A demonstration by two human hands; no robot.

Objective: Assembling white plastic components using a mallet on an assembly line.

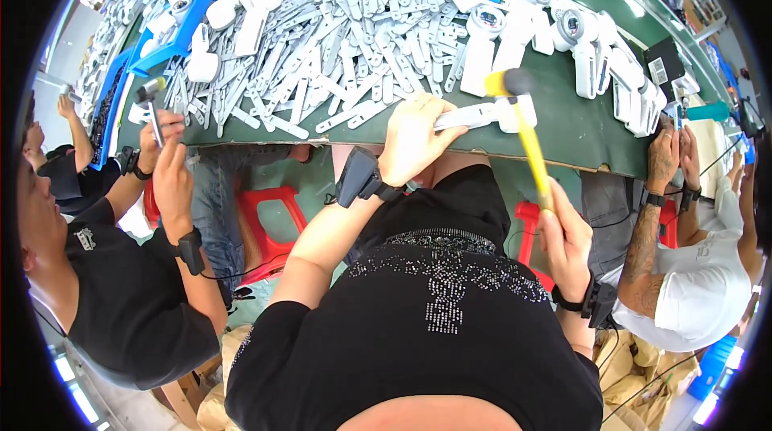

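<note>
My left hand (416, 139) is closed on the near end of a white plastic bracket (468, 116), which lies at the front edge of the green table. The bracket's far end meets a rounded white part (517, 112), partly hidden behind the hammer. My right hand (566, 234) grips the yellow handle of a mallet (532, 149). Its head, yellow on one side and black on the other, is over the rounded part; whether they touch I cannot tell.
A large heap of grey-white plastic strips (346, 37) covers the table's middle. White camera-like housings (569, 26) stand at the right and more lie in a blue bin (173, 29). Co-workers sit close on both sides; the left one holds a hammer (151, 97).
</note>
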